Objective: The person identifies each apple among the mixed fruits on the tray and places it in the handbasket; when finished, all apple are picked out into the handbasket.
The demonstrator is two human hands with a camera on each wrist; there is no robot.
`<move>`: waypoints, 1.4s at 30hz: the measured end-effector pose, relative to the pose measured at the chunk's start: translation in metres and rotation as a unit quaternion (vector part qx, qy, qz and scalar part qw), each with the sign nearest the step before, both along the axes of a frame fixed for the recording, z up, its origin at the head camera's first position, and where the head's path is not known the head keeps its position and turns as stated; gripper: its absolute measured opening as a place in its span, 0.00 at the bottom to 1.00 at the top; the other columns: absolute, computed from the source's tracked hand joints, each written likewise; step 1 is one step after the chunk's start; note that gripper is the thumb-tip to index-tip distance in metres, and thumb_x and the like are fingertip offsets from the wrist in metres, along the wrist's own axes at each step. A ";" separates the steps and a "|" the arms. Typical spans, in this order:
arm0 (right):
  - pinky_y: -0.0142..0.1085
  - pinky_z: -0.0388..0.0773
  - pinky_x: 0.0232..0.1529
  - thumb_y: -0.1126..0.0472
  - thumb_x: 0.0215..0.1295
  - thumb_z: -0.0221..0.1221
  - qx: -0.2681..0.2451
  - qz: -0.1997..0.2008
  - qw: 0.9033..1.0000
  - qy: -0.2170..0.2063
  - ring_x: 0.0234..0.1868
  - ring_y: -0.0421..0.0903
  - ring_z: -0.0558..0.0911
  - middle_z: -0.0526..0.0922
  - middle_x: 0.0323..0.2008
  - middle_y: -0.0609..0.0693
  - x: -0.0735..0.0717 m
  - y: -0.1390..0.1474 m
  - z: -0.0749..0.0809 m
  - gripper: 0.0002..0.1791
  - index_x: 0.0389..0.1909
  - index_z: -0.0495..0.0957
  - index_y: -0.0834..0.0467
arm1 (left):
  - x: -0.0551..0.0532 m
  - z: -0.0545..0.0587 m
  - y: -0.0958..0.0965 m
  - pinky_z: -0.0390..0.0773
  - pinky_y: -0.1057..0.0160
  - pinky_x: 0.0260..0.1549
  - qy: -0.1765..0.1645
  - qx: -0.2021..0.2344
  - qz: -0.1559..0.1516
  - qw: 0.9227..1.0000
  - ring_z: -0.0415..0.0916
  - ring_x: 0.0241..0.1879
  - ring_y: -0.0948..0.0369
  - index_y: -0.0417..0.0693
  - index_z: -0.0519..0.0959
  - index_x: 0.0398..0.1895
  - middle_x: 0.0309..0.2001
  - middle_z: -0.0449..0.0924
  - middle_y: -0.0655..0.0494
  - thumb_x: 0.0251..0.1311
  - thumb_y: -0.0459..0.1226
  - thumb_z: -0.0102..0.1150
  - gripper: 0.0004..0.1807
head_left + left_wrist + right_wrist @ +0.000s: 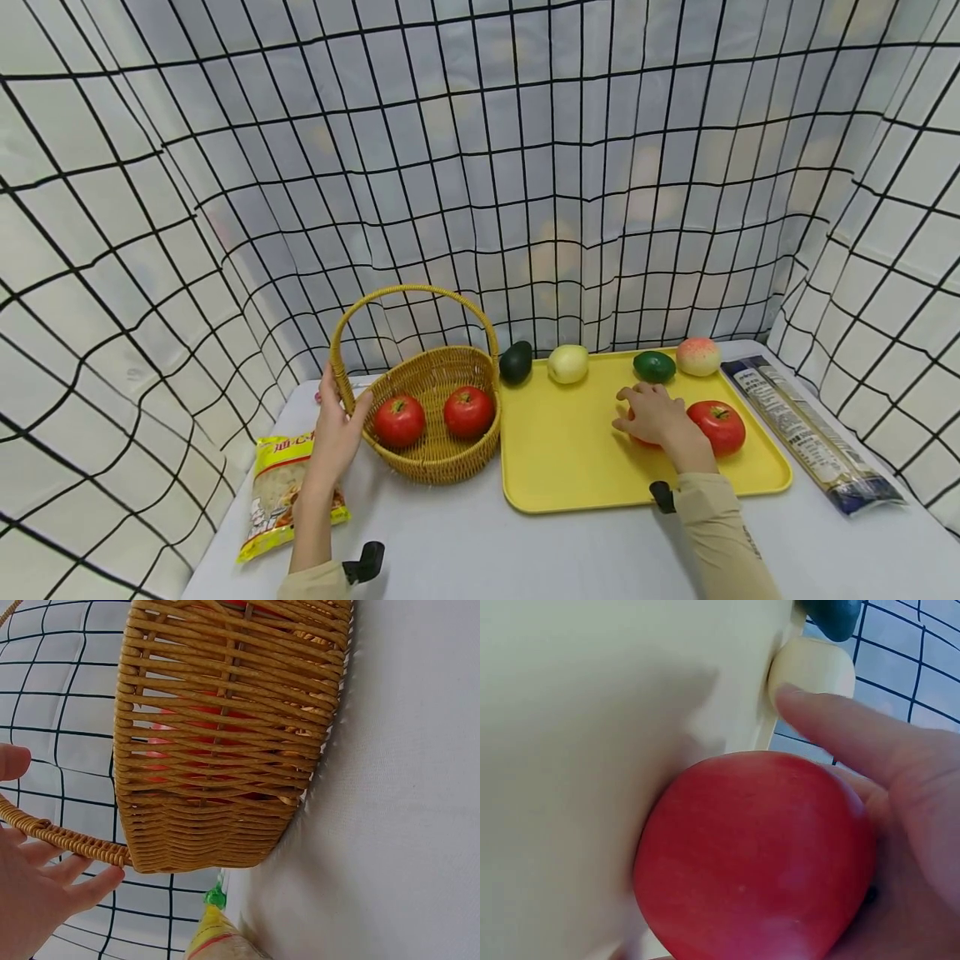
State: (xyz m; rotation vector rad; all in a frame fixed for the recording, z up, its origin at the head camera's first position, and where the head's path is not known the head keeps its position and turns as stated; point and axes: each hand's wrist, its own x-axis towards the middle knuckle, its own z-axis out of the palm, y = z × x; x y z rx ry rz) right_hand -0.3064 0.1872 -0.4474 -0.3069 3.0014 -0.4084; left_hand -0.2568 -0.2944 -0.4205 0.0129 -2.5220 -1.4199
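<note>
My left hand (pixel 337 429) holds the arched handle (pixel 71 841) of a wicker basket (pixel 435 472) near its left base, thumb on one side and fingers on the other. Two red tomatoes (pixel 399 421) lie inside the basket. Over the yellow tray (pixel 570 475), my right hand (pixel 660 414) grips another red tomato (pixel 757 855) from above. In the right wrist view its thumb stands apart from the tomato's skin, and part of the grip is hidden behind the fruit. One more tomato (pixel 717 427) sits on the tray beside the right wrist.
Along the tray's far edge are a dark avocado (pixel 516 362), a pale yellow-green fruit (pixel 567 364), a smaller green fruit (pixel 654 367) and a peach (pixel 698 357). A yellow food bag (pixel 281 492) lies left of the basket, a long packet (pixel 810 433) right of the tray. Black netting (pixel 555 143) surrounds the table.
</note>
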 end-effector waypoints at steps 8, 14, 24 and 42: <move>0.75 0.69 0.57 0.49 0.61 0.71 -0.004 -0.016 0.999 -0.041 0.61 0.67 0.69 0.73 0.61 0.67 0.001 0.000 0.003 0.33 0.63 0.74 0.60 | 0.000 0.000 0.001 0.50 0.31 0.77 -0.001 0.000 0.001 1.000 0.39 0.83 0.40 0.62 0.22 0.83 0.85 0.30 0.44 0.78 0.52 0.47 0.49; 0.67 0.75 0.56 0.50 0.59 0.72 0.002 -0.001 0.998 -0.068 0.56 0.65 0.70 0.74 0.55 0.65 0.005 -0.002 0.010 0.33 0.61 0.75 0.60 | -0.001 -0.001 0.001 0.51 0.30 0.75 0.003 0.000 0.000 1.000 0.39 0.83 0.40 0.62 0.23 0.83 0.85 0.31 0.43 0.78 0.52 0.47 0.49; 0.55 0.78 0.53 0.49 0.58 0.73 0.014 0.020 0.991 -0.130 0.51 0.60 0.72 0.75 0.50 0.62 0.017 -0.009 0.028 0.33 0.60 0.76 0.60 | 0.000 0.000 0.002 0.51 0.30 0.76 0.013 0.001 -0.004 1.000 0.40 0.83 0.40 0.61 0.22 0.83 0.85 0.32 0.43 0.78 0.50 0.48 0.49; 0.43 0.80 0.46 0.50 0.60 0.70 -0.045 0.076 0.986 -0.140 0.45 0.51 0.76 0.78 0.44 0.55 0.019 -0.007 0.027 0.23 0.51 0.77 0.57 | 0.001 0.001 0.003 0.51 0.30 0.76 0.003 0.000 -0.004 1.000 0.39 0.83 0.40 0.61 0.22 0.83 0.85 0.31 0.44 0.78 0.52 0.47 0.49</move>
